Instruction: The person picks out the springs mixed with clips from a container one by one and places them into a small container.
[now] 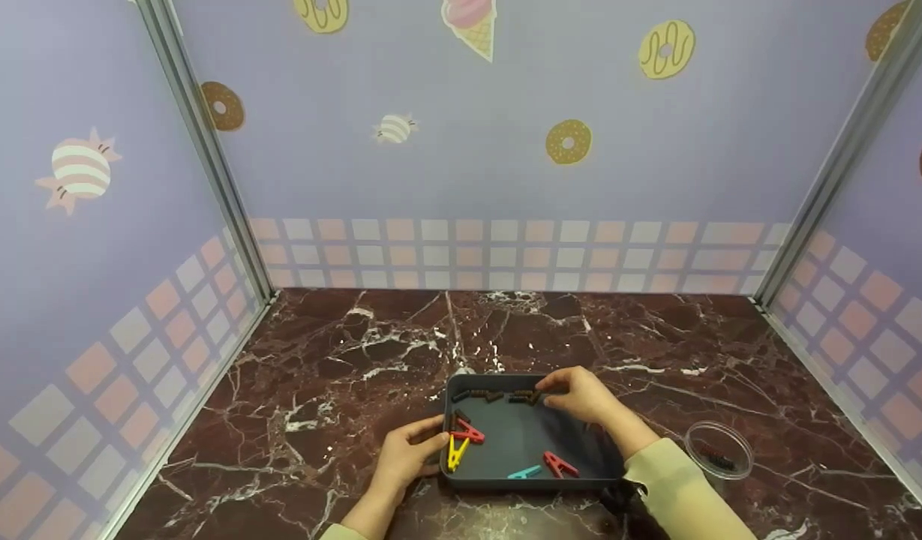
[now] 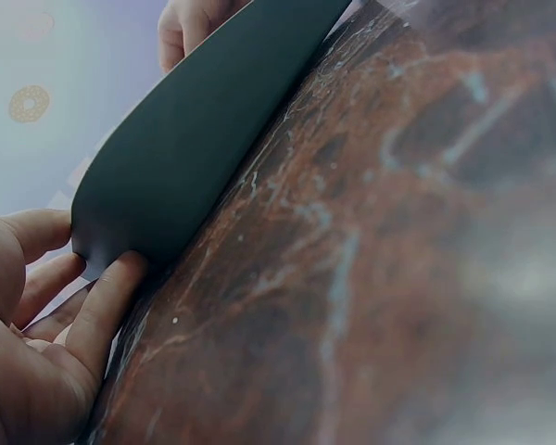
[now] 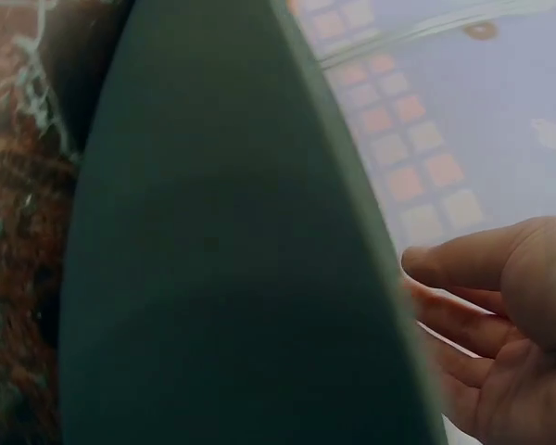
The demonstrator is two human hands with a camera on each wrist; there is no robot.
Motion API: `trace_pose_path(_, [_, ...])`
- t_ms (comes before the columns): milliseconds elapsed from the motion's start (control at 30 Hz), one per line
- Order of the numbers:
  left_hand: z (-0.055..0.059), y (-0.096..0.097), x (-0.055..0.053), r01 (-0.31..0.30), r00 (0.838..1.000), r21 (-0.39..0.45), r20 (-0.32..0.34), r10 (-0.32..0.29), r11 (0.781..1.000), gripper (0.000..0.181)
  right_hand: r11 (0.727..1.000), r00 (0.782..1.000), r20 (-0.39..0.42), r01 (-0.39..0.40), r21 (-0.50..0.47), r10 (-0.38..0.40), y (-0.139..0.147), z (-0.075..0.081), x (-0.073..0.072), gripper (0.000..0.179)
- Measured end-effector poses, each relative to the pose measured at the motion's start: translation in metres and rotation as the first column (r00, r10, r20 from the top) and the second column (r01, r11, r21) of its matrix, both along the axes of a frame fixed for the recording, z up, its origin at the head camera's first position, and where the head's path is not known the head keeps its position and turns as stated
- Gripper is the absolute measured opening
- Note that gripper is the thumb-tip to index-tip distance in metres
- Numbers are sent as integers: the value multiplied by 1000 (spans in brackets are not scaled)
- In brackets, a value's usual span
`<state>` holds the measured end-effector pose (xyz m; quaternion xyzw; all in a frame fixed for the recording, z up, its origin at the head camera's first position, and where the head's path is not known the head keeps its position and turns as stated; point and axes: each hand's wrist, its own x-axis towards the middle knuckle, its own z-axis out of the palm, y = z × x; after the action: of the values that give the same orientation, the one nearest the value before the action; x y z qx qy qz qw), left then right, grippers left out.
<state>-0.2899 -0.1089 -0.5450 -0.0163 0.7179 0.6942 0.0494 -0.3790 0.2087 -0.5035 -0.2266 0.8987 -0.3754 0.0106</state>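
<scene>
A dark grey tray [image 1: 506, 450] lies on the marbled table. At its left side my left hand [image 1: 406, 455] grips the wall, thumb at the rim; in the left wrist view, fingers press the outer face of the tray [image 2: 185, 139]. Over the far right part, my right hand [image 1: 583, 395] has thumb and forefinger apart beside a short dark brown piece [image 1: 535, 398]. Several small brown and black pieces [image 1: 494, 396] lie along the far wall. Near the left hand are a red clothes peg [image 1: 472, 430] and a yellow clothes peg [image 1: 456, 454].
In the tray's near part lie another red peg [image 1: 560, 464] and a light blue peg [image 1: 525, 472]. A round clear dish [image 1: 719, 448] with small dark pieces stands right of the right forearm. Patterned panels [image 1: 506, 180] enclose the table at the back and sides.
</scene>
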Motion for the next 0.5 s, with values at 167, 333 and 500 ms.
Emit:
trace_pose_path(167, [0,0,0,4,1000,-6,6,-4,1000,48,996,999,-33,16,93,-13,-10,-5,-2,22])
trace_pose_path(333, [0,-1,0,5,1000,-15,8,-5,1000,48,987,996,-91,-4,162,19,-14,-10,-1,23])
trace_pose_path(500, [-1,-2,0,2,1000,-14,5,-2,1000,47,983,993,-116,-10,182,32,-14,-13,-1,21])
